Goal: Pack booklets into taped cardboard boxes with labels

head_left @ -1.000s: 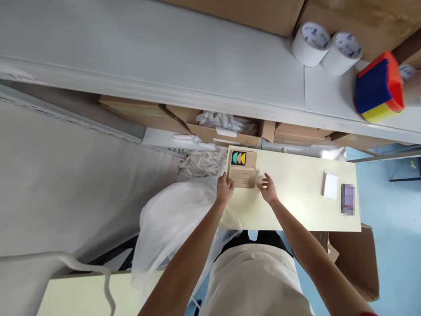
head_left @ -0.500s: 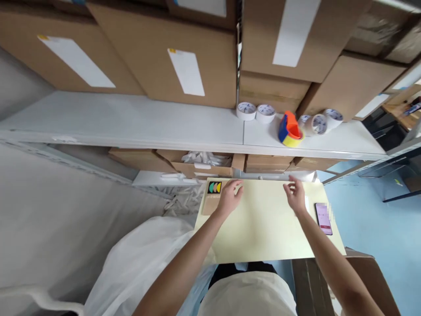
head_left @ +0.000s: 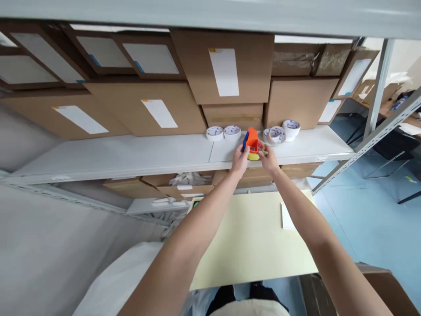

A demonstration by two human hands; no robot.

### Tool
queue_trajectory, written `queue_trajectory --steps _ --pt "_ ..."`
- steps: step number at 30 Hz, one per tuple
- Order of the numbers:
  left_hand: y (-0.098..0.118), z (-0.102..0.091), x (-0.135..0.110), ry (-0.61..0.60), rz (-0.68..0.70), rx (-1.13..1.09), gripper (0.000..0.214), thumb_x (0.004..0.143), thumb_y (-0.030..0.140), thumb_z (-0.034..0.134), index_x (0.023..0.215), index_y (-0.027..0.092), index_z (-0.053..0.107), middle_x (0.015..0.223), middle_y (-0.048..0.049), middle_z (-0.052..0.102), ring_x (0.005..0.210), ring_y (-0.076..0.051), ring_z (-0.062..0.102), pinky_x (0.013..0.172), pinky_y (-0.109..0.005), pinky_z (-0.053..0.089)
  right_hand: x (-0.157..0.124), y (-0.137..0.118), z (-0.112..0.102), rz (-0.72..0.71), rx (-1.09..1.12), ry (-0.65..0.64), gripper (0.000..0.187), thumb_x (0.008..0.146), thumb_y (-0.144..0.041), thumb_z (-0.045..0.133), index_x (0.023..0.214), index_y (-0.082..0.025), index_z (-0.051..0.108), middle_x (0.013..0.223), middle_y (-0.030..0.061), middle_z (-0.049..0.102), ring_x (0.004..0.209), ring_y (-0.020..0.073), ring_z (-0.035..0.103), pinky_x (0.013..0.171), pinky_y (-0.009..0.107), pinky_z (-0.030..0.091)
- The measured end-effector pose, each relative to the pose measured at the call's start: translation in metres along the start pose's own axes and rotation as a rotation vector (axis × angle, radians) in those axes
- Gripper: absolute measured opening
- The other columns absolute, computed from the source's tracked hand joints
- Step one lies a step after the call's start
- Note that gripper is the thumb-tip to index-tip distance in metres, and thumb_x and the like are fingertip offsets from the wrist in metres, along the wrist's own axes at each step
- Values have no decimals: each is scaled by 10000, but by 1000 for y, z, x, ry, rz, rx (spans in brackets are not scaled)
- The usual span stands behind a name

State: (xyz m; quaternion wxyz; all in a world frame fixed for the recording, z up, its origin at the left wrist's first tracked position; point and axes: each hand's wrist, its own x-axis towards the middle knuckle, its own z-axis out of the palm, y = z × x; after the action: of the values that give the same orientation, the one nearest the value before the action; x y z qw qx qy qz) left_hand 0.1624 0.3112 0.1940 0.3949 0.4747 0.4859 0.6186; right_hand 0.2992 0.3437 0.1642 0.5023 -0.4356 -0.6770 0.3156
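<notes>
An orange, blue and yellow tape dispenser [head_left: 252,140] stands at the front of the grey shelf, between my two hands. My left hand [head_left: 240,159] grips its left side, the thumb along the front. On the other side my right hand [head_left: 269,159] has its fingers closed on the yellow part. White tape rolls [head_left: 215,133] sit just left of the dispenser. To its right are a clear tape roll [head_left: 276,135] and a white tape roll [head_left: 291,130].
Cardboard boxes [head_left: 223,66] line the back of the shelf [head_left: 158,151]. Below is a pale yellow tabletop [head_left: 253,245] with a white paper [head_left: 287,217] by my right forearm. A cardboard box [head_left: 384,285] stands open at lower right. A metal post [head_left: 378,87] rises at right.
Both hands have moved from above the tabletop up and forward to the shelf, and have taken hold of the tape dispenser. The view has tilted up; the phone is now hidden.
</notes>
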Motion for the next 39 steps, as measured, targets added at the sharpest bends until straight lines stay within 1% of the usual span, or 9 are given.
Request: queue_trajectory --steps 3,6,10,13,18,20,23,28,39 --pt "-1 -4 -40 36 11 -97 566 818 650 560 1171 208 586 1216 -100 650 1165 -247 596 922 -379 521 -37 -5 -14 7 28 67 592 871 -476 590 1382 -211 451 1219 128 559 878 186 606 822 378 544" --pt "-6 -7 -93 42 53 -132 620 815 706 504 1219 241 566 1282 -104 608 1218 -256 557 903 -377 527 -89 -16 -33 -33 25 58 606 868 -496 600 1396 -247 436 1227 122 532 892 193 600 806 383 555" --pt "-36 -7 -170 19 38 -136 695 802 710 516 1322 249 505 1372 -130 534 1277 -280 503 930 -395 511 -176 -13 -47 -55 -21 52 540 886 -470 591 1373 -281 453 1203 112 552 990 230 577 844 429 552" --pt "-76 -5 -221 16 -116 -89 673 791 699 538 1288 246 540 1415 -131 489 1299 -295 481 970 -416 489 -241 17 -45 45 -42 43 514 899 -454 575 1364 -276 451 1209 120 556 941 216 591 848 444 554" --pt "-137 -5 -277 -35 -556 -23 630 794 681 539 1242 241 575 1425 -139 494 1284 -308 506 974 -458 489 -328 89 -34 365 -26 9 510 865 -481 580 1301 -227 510 1099 116 595 774 185 612 785 447 578" --pt "-151 -5 -288 -83 -690 24 576 834 641 507 1253 251 569 1451 -128 480 1312 -294 486 985 -452 484 -351 109 -32 462 -31 3 507 848 -479 592 1280 -220 532 1097 118 606 743 180 618 762 446 583" --pt "-162 -2 -296 -160 -790 99 528 887 587 452 1291 258 542 1487 -108 451 1346 -263 456 1007 -422 473 -373 127 -31 564 -26 2 529 835 -480 593 1279 -199 534 1146 142 604 728 176 630 743 437 587" --pt "-172 7 -297 -215 -810 125 555 886 586 459 1320 247 526 1495 -108 443 1327 -240 481 989 -372 486 -387 142 -35 656 -1 16 558 833 -480 578 1307 -195 504 1198 156 594 802 193 646 765 429 589" --pt "-193 9 -304 -202 -841 126 555 877 546 501 1323 219 545 1496 -125 446 1351 -281 454 1052 -428 429 -397 153 -38 748 49 11 591 847 -434 548 1375 -186 458 1246 160 583 882 211 644 804 430 577"
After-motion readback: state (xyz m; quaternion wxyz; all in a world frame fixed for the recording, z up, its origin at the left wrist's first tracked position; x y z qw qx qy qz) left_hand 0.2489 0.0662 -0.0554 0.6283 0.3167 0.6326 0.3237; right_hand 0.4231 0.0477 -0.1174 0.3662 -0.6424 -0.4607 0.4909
